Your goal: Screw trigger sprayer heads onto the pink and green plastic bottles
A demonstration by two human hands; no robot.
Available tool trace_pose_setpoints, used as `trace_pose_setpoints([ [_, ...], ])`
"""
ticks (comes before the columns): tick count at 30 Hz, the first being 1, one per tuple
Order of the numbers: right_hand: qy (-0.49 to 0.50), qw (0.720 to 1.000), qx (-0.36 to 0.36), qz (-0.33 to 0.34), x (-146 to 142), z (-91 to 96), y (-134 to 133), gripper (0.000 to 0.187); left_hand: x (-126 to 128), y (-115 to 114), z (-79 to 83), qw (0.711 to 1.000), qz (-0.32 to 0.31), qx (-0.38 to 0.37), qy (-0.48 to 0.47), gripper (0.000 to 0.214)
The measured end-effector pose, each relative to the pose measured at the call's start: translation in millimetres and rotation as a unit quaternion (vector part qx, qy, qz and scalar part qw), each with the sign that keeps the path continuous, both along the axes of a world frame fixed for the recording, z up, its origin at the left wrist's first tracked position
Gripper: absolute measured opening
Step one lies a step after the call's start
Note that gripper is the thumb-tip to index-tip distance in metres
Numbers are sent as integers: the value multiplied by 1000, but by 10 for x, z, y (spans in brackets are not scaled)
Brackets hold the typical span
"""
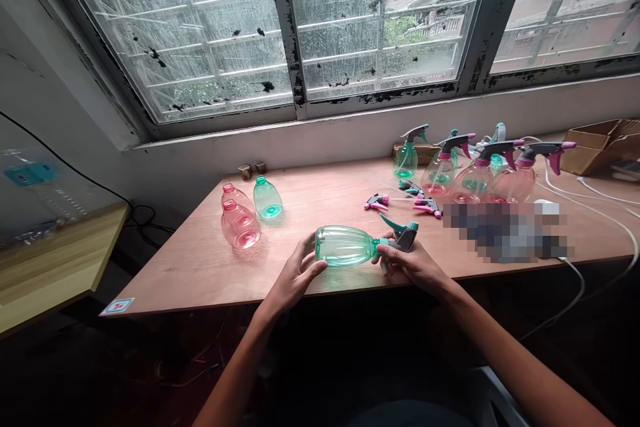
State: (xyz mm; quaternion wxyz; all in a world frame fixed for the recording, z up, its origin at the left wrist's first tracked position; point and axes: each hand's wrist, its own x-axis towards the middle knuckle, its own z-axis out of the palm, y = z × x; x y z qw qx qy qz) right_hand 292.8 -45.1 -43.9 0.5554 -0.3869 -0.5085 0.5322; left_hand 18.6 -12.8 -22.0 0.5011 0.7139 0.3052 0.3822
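A clear green spray bottle (345, 246) lies on its side near the front edge of the wooden table (200, 260). My left hand (295, 275) cups the bottle's base end, fingers curled round it. My right hand (413, 262) grips the neck, where a grey and green trigger head (401, 234) sits on the bottle. Two loose trigger heads (405, 200), pink and green, lie just beyond my right hand.
Two pink bottles (239, 217) and one green bottle (267, 198) without heads stand at the left. Several finished spray bottles (475, 170) stand at the back right, near a cardboard box (600, 144) and white cables (600, 200). A window runs behind the table.
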Motion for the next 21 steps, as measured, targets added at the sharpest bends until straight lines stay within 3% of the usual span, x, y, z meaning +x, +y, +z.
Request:
trace_pose_setpoints([
  [3,9,1000,0,3,8,-17,16,32,-5,6,-2,1000,-3,2,29,76],
  [7,19,1000,-1,11,29,-55,46,31,-6,-12,8,994,28,76,71,80],
  [10,21,1000,2,9,34,-69,47,31,-4,-24,14,994,26,88,66,84],
  [15,42,999,-8,19,25,-56,36,33,-10,-10,24,993,42,92,68,69],
  [21,57,998,-17,11,28,-52,45,33,-14,-22,48,988,29,124,92,73],
])
